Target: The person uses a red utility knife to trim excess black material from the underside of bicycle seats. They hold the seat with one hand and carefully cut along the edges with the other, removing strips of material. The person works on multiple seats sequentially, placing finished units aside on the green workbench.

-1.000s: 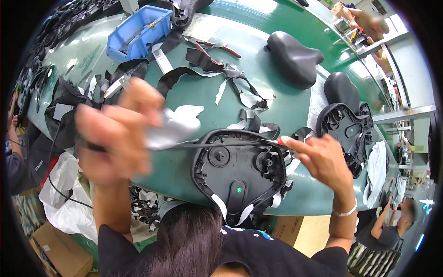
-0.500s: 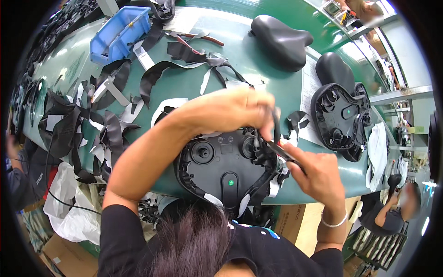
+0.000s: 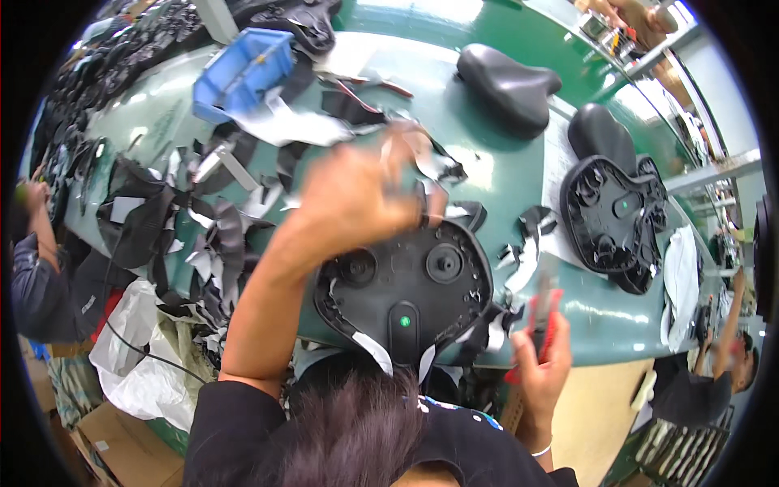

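A black saddle base (image 3: 406,284) lies upside down on the green table (image 3: 503,170) right in front of me, with a green dot near its front. My left hand (image 3: 357,195) is raised above it, blurred, pinching a black and white offcut strip (image 3: 418,158). My right hand (image 3: 542,361) is off the table's near edge at the right, closed around a red-handled cutting tool (image 3: 542,321) that points upward.
Black and white offcut strips (image 3: 203,227) pile up on the left. A blue bin (image 3: 243,69) stands at the back left. A finished black saddle (image 3: 507,81) and stacked saddle bases (image 3: 613,207) sit at the right. Other people work at both sides.
My left hand has lifted off the saddle base with a cut strip. My right hand has pulled back from the base's edge to the right with the tool.
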Motion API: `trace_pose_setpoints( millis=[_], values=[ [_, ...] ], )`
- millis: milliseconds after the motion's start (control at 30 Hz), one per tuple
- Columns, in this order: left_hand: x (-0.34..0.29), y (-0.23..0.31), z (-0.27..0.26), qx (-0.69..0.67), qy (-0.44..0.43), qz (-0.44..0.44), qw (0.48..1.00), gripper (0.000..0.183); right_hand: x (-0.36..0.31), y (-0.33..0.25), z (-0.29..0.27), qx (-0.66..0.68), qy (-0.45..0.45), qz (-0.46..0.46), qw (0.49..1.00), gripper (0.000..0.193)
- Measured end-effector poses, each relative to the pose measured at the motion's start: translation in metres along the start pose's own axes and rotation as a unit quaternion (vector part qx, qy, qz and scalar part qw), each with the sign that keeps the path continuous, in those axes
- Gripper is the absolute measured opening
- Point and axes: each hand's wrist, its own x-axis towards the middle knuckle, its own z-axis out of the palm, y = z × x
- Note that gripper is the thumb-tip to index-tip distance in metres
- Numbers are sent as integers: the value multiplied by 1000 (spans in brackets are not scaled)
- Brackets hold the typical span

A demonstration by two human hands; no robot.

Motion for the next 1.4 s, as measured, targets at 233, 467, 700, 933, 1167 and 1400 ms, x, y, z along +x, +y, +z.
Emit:
trace_pose_setpoints(
  millis=[233,467,700,933,1167,1400],
  values=[
    [18,-70,4,-384,-6,-156,910,31,57,-4,3,84,141,-56,985,38],
    [65,-83,63,56,149,-74,984,40,61,50,7,97,72,-36,992,58],
    [-27,7,97,-27,-74,185,980,83,53,8,69,314,-123,43,940,41],
    [-112,-24,43,6,-125,89,988,35,144,-30,46,189,-85,-95,974,47],
    [-193,-63,-69,60,-427,-129,893,35,276,-17,85,515,-67,18,854,56],
    [-134,-32,-85,-30,-242,14,970,27,220,-35,24,336,64,-78,936,47]
  ],
)
